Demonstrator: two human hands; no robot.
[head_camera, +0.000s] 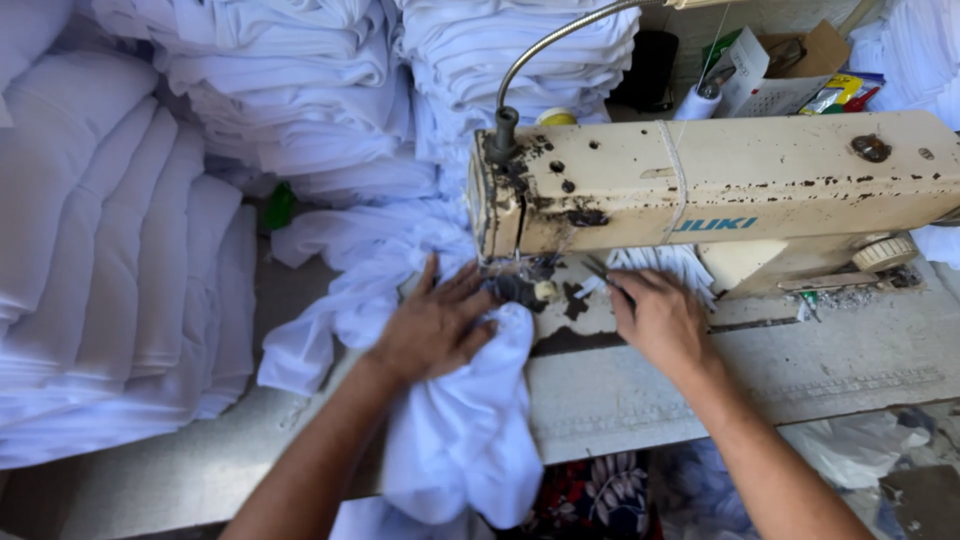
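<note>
Left hand (435, 325) lay flat with fingers spread, pressing down on a white knit garment (455, 420) at centre frame, just left of the needle area of a worn cream industrial sewing machine (720, 180). Garment looked soft, crumpled and bunched, pure white; ran with its long axis roughly from upper left of centre down to the lower middle, its lower end draped over the front edge of the grey machine table (700, 380) and hanging down. Upper end pointed toward the machine head.

Right hand (660, 320) sat just right of the needle, fingers curled together around a small dark metal tool (600, 272), likely thread snips, tip aimed up-left toward the presser foot; exact grip partly hidden.

Machine body stretched left to right across the upper right of the frame, paint chipped and rust-spotted, with blue lettering on its front face and a bent gooseneck lamp arm (545, 50) rising from its left end.

Stacks of folded white fabric (110, 240) filled the left side and upper centre. Small green object (280, 205) wedged among them at mid-left. At upper right, an open brown cardboard box (790, 70) with a white perforated panel, beside yellow and red packets (845, 92), small and flat. White thread cone (697, 102) stood just left of the box.
</note>
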